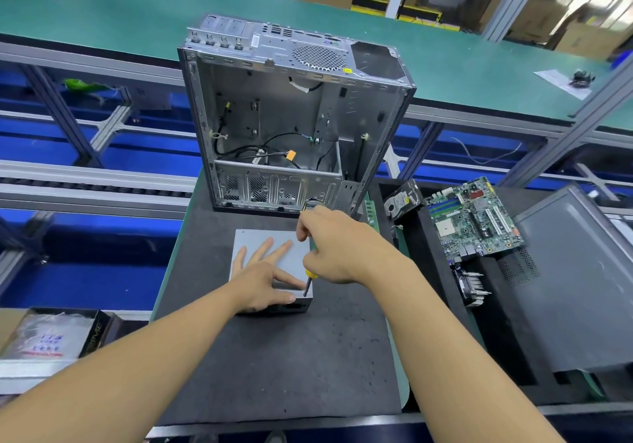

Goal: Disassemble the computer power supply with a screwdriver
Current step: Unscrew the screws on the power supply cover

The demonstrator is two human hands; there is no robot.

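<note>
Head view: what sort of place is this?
Probably a factory teardown line for computers: an emptied computer case, a loose motherboard, and long green workbenches on metal frames.

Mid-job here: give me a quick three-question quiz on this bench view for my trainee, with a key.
1. True or false: the left hand rests with straight, spread fingers on top of the power supply.
2. Where is the tip of the screwdriver held by the right hand? A) at the supply's near right corner B) at its far left corner C) inside the computer case
3. Fill in: the motherboard lies to the ____ of the power supply.
Key: 1 true; 2 A; 3 right.
</note>
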